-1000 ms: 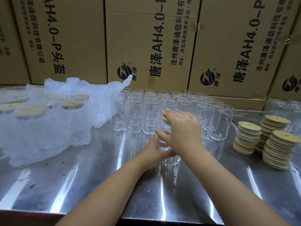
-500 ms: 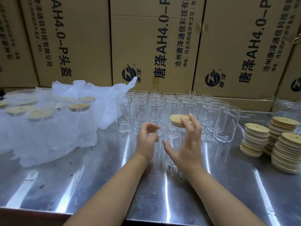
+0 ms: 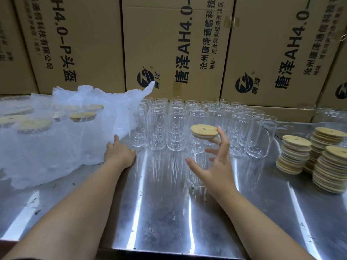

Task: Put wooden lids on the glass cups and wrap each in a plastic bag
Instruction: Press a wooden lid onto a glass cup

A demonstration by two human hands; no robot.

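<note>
Though clear, wood-lidded cup [image 3: 197, 147]

A packing warehouse: stacked printed cartons [image 3: 172, 44] behind a steel table [image 3: 169, 212] of glass cups [image 3: 176, 128].

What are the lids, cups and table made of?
Lids: pale wood, possibly bamboo, matte; tan faces without glare.
Cups: clear glass, glossy; see-through with rim highlights.
Table: metal, likely stainless steel, polished; mirrors light streaks.
</note>
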